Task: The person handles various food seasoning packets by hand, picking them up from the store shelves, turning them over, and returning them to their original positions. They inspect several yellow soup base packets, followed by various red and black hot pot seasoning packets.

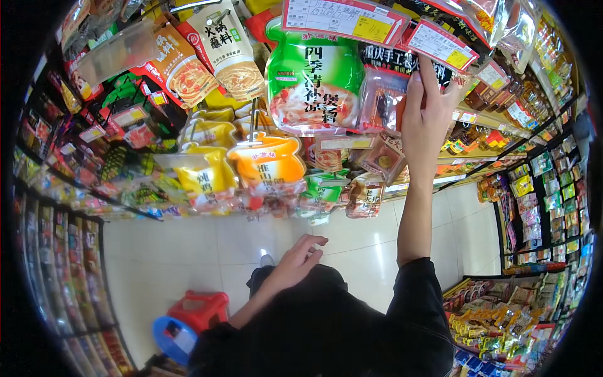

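My right hand [430, 107] is raised to the hanging rack, its index finger stretched up to the lower edge of a white-and-red price tag [443, 45]. Behind that hand hangs a black packet with white lettering [392, 58], and a clear packet with reddish-brown contents [382, 100] is beside the thumb. Some of its fingertips are hard to make out. To the left hangs a big green-and-white soup mix bag [314, 81]. My left hand [300, 259] is low in front of my body, fingers loosely bent and apart, with nothing in it.
Yellow pouches [204, 173] and an orange-and-white pouch [267, 163] hang lower on the rack. A red stool [200, 309] and a blue basin [173, 339] are on the tiled floor [169, 251] at lower left. Stocked shelves [69, 264] line both sides.
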A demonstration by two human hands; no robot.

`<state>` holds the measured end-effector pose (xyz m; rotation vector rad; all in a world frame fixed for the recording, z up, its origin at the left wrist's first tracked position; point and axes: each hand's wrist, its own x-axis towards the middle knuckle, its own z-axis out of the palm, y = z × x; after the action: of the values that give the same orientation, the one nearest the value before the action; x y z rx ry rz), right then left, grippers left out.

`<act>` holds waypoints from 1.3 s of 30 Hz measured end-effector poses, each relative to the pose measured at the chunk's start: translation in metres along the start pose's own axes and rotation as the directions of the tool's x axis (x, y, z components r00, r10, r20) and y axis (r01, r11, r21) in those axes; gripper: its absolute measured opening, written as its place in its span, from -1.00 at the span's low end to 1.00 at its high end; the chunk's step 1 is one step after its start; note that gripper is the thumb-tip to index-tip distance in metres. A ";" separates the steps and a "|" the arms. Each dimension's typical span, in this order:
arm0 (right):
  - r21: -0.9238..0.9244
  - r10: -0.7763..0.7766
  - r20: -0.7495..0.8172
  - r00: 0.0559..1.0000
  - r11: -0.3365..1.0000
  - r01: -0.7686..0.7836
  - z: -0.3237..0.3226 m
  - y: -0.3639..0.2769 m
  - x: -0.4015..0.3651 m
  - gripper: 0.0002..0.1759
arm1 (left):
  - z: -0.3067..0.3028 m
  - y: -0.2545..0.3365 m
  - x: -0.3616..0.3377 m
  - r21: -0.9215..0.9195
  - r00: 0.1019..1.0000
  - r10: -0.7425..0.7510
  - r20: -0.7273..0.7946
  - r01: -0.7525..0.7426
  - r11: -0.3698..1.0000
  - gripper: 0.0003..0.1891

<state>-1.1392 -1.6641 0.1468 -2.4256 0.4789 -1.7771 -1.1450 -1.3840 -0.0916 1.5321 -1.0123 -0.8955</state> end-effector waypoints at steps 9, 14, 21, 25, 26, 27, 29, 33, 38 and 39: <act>-0.464 -0.025 -0.095 0.995 0.885 -0.022 0.049 0.028 0.004 -0.67 | -0.001 0.002 -0.005 0.006 0.999 -0.045 0.030 0.044 0.999 -0.68; -0.533 -0.064 -0.029 0.998 0.845 0.039 0.016 0.009 -0.016 -0.53 | 0.009 -0.005 -0.006 0.046 0.995 -0.073 0.075 0.070 0.997 -0.69; -0.054 0.434 -0.120 0.893 0.895 -0.442 -0.061 0.076 -0.172 -0.67 | 0.014 -0.025 -0.004 -0.017 0.997 -0.073 0.016 0.073 0.997 -0.73; 0.285 0.664 0.176 0.726 0.672 -0.683 -0.035 0.101 -0.202 -0.55 | 0.018 -0.031 -0.005 0.046 0.998 -0.068 0.018 0.067 0.997 -0.77; 0.282 0.670 0.180 0.720 0.666 -0.691 -0.032 0.104 -0.204 -0.56 | 0.019 -0.031 -0.006 0.052 0.997 -0.077 0.032 0.075 0.996 -0.77; 0.282 0.674 0.181 0.716 0.662 -0.695 -0.028 0.099 -0.198 -0.57 | 0.020 -0.030 -0.005 0.060 0.996 -0.082 0.046 0.079 0.995 -0.77; 0.253 0.687 0.206 0.697 0.650 -0.716 -0.018 0.102 -0.193 -0.59 | 0.022 -0.030 -0.003 0.067 0.994 -0.085 0.070 0.080 0.995 -0.78; 0.075 0.737 0.343 0.582 0.596 -0.799 -0.017 0.115 -0.187 -0.63 | 0.027 -0.027 0.000 0.033 0.993 -0.086 0.082 0.084 0.996 -0.78; 0.484 0.705 0.439 0.557 0.337 -0.808 -0.050 0.084 -0.162 -0.61 | 0.026 -0.028 0.005 -0.022 0.998 -0.059 0.022 0.059 0.998 -0.79; 0.524 0.707 0.464 0.533 0.265 -0.809 -0.059 0.075 -0.157 -0.62 | 0.023 -0.026 0.011 -0.035 0.999 -0.041 -0.004 0.041 0.999 -0.78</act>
<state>-1.2522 -1.6805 0.0028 -1.3252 0.6541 -1.0166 -1.1584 -1.3996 -0.1212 1.5294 -0.9603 -0.9336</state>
